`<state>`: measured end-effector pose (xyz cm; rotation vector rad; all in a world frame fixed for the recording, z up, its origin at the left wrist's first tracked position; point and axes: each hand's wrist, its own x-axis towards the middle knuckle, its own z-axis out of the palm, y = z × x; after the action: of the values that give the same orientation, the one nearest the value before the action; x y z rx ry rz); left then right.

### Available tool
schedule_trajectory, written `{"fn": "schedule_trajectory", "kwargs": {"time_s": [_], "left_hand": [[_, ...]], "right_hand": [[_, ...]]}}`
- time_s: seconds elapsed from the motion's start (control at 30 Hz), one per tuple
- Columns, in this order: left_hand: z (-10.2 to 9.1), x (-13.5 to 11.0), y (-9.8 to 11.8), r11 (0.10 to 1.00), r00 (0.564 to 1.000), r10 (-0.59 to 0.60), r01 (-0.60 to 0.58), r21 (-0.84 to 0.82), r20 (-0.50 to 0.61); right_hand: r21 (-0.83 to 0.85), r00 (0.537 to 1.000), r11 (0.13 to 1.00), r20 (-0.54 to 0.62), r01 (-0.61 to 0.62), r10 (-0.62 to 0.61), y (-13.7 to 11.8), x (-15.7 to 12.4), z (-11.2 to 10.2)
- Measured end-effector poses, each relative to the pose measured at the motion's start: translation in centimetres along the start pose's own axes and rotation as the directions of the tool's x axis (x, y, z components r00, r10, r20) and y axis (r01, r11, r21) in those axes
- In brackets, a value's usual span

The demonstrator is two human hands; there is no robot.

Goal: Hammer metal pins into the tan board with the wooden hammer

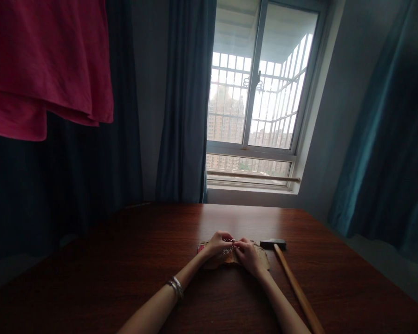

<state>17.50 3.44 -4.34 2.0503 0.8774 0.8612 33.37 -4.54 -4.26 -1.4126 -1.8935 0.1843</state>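
My left hand [218, 243] and my right hand [249, 256] meet above a tan sheet [265, 260] that looks like cardboard and lies on the table. The fingers of both are pinched together, almost touching, around something small and dark that is too tiny to name. Beneath them a heap of small shiny bits [227, 253] glints on the sheet. A patch of red shows at its left end, and a row of dark marks runs along its upper right edge. To the right of my right hand lies a hammer [294, 280] with a dark head and a long wooden handle.
The brown wooden table [101, 278] has a glossy top reflecting the window [251, 93]. Dark blue curtains [186, 102] hang behind it and at the right. A pink cloth [55, 60] hangs at the upper left. Silver bracelets [176, 287] circle my left wrist.
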Motion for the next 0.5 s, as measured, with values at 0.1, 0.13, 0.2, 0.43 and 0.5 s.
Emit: {"fn": "schedule_trajectory", "kwargs": {"time_s": [0.1,0.13,0.2,0.43,0.5], "left_hand": [[0.1,0.0,0.0,1.000,1.000,-0.013,0.013,-0.008,-0.015],[0.1,0.0,0.1,1.000,1.000,-0.021,0.021,-0.009,-0.016],[0.0,-0.1,0.2,0.999,0.999,-0.039,0.039,-0.014,-0.014],[0.0,-0.2,0.3,0.995,0.998,-0.067,0.066,-0.069,-0.013],[0.0,-0.2,0.3,0.994,0.997,-0.073,0.072,-0.084,-0.014]], "right_hand": [[-0.021,1.000,1.000,0.006,-0.007,0.007,-0.6,-0.3,-2.3],[-0.039,1.000,0.999,-0.003,-0.018,0.018,-0.6,-0.6,-3.4],[-0.112,0.996,0.992,-0.062,-0.066,0.059,-0.5,-2.0,-5.7],[-0.511,0.901,0.768,-0.389,-0.386,0.193,3.1,-14.2,-10.1],[-0.542,0.869,0.713,-0.453,-0.445,0.198,3.7,-17.2,-10.2]]}}
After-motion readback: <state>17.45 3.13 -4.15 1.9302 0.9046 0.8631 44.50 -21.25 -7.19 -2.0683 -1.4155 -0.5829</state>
